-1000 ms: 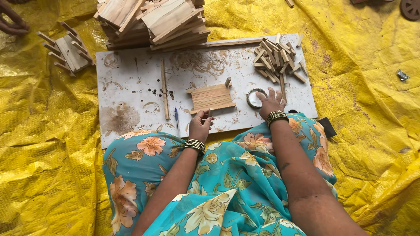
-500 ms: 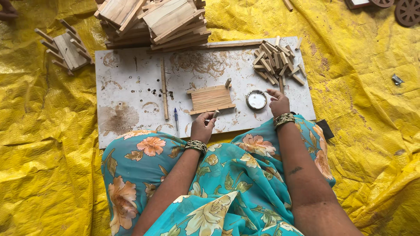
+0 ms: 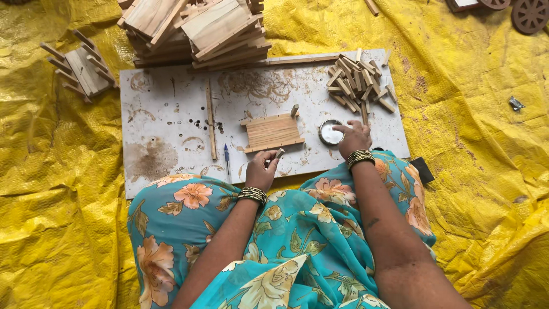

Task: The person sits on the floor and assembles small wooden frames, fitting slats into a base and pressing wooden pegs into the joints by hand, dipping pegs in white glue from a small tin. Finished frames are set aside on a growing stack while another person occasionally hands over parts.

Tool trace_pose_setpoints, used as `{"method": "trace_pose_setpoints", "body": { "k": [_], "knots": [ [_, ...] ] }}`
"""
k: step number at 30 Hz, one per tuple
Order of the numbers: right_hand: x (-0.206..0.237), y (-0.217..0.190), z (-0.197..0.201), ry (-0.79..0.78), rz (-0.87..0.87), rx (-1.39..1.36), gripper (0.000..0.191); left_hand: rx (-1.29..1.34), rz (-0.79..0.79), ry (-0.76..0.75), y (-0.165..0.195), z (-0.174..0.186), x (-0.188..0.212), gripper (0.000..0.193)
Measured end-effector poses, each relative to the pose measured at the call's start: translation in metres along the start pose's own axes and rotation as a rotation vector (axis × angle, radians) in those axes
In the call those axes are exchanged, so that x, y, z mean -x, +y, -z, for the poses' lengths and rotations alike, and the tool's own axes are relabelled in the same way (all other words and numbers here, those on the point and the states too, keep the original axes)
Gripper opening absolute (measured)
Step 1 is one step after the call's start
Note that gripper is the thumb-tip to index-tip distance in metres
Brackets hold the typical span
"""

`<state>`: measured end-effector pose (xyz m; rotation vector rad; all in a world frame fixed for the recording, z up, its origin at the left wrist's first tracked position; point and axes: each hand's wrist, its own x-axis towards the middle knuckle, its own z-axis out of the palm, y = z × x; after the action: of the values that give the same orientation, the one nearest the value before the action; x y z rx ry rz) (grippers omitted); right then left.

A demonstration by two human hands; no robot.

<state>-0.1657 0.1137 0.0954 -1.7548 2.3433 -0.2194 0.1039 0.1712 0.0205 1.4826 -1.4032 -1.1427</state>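
A small slatted wooden panel (image 3: 272,131) lies in the middle of a stained white board (image 3: 171,126). My left hand (image 3: 262,170) is just in front of it and pinches a short wooden peg (image 3: 279,153) between the fingertips. My right hand (image 3: 353,137) reaches to a small round metal tin (image 3: 329,133) to the right of the panel, fingertips touching its edge. Beyond that hand lies a heap of several short wooden sticks (image 3: 359,84).
A stack of wooden panels (image 3: 197,28) stands at the board's far edge. A long thin stick (image 3: 211,120) and a blue pen (image 3: 226,158) lie on the board. Another pegged wooden piece (image 3: 80,67) rests on the yellow tarpaulin (image 3: 474,143) at left. Wooden wheels (image 3: 529,14) sit far right.
My right hand has drawn back from the heap of sticks to the round tin. My left hand has stayed near the front of the panel with the peg.
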Motion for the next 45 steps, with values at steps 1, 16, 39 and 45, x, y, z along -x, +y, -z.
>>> {"method": "trace_pose_setpoints", "body": {
  "k": [1,16,39,45],
  "knots": [
    [-0.002,0.000,-0.004,-0.010,-0.003,-0.017,0.053,-0.009,-0.006,0.003,0.000,0.000,-0.001,0.022],
    [-0.010,0.012,-0.008,0.194,0.162,-0.201,0.057,-0.002,-0.005,0.053,-0.002,-0.002,-0.002,0.024],
    [-0.018,0.020,-0.016,0.068,-0.001,-0.399,0.053,-0.016,-0.056,-0.289,0.017,-0.005,-0.005,0.015],
    [-0.016,0.019,-0.018,0.030,-0.007,-0.369,0.054,0.056,-0.068,-0.270,0.013,-0.007,-0.003,0.015]
  ]
}}
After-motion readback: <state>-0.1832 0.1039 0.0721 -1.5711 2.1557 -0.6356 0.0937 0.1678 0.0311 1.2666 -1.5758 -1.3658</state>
